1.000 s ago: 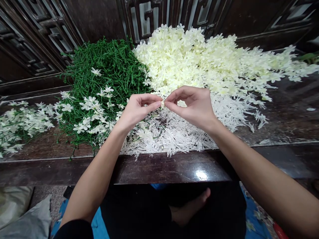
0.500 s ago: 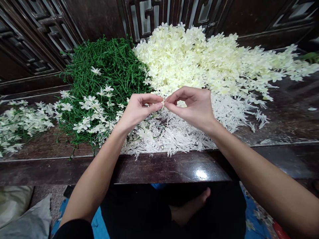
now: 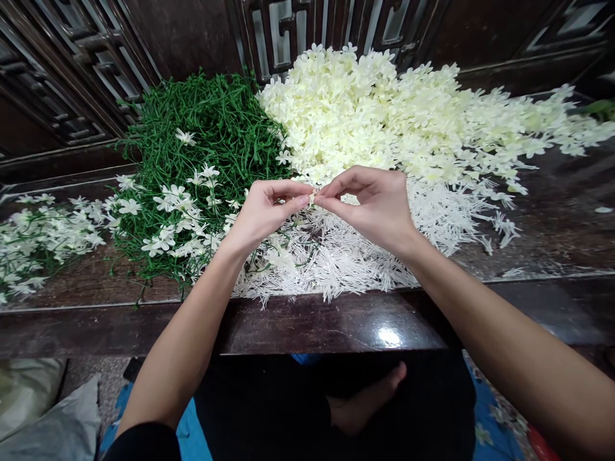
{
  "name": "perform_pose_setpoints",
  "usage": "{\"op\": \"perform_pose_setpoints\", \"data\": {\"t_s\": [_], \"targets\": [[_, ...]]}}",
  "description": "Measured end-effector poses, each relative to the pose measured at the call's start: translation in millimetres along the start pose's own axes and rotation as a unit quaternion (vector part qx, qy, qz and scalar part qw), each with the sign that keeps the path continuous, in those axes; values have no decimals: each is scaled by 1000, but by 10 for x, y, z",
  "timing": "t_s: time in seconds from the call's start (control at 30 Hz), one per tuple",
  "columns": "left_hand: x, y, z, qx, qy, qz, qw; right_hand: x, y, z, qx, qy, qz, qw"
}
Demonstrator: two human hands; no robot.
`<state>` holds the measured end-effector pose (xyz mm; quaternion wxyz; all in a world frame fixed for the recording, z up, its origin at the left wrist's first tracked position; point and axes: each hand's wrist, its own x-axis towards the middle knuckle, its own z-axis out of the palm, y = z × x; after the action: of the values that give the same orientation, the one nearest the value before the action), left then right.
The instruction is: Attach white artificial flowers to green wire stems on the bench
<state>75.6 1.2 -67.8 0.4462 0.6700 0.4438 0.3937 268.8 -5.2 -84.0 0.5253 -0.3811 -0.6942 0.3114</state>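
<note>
My left hand (image 3: 273, 208) and my right hand (image 3: 372, 202) meet fingertip to fingertip, both closed in a pinch. A small cream artificial flower (image 3: 312, 197) shows between the fingertips, mostly covered by them. Below the hands lies a heap of thin white plastic stamens (image 3: 336, 256). Right behind them rises a large pile of cream artificial blossoms (image 3: 355, 115). Green plastic stems (image 3: 206, 121) form a tangled mound to the left, with assembled white flowers (image 3: 175, 205) on its front side.
More white flowers on green stems (image 3: 57, 230) lie at the far left of the dark wooden bench (image 3: 331, 323). Carved wooden panels (image 3: 192, 32) stand along the back. Pale sacks (image 3: 57, 416) rest on the floor at lower left.
The fingertips have shifted very slightly to the left, and a bit more of the cream flower shows between them. The piles look the same.
</note>
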Motion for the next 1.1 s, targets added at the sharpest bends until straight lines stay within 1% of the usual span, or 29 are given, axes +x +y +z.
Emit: {"op": "perform_pose_setpoints", "data": {"t_s": [0.13,0.2,0.3,0.37,0.57,0.7,0.8,0.9,1.0,1.1], "targets": [[8,-1,2,-8,36,9,999,22,-27,-21,13,-7,29,999],[12,-5,7,-13,51,10,999,40,-23,-37,26,-31,54,998],[10,-3,21,-27,41,14,999,52,7,-42,31,-80,90,992],[7,0,30,-26,33,12,999,45,25,-26,30,-97,90,991],[13,-20,32,1,54,9,998,24,29,15,25,-56,69,996],[19,-28,28,3,42,23,999,38,20,-5,24,-57,78,995],[20,-22,17,12,27,11,999,53,15,-31,7,-49,95,994],[23,-33,11,19,32,-8,999,62,8,-49,12,-55,105,993],[31,-64,14,24,35,-4,999,61,-2,-56,26,-71,109,991],[34,-76,19,27,34,0,999,57,-1,-57,17,-75,103,992]]}}
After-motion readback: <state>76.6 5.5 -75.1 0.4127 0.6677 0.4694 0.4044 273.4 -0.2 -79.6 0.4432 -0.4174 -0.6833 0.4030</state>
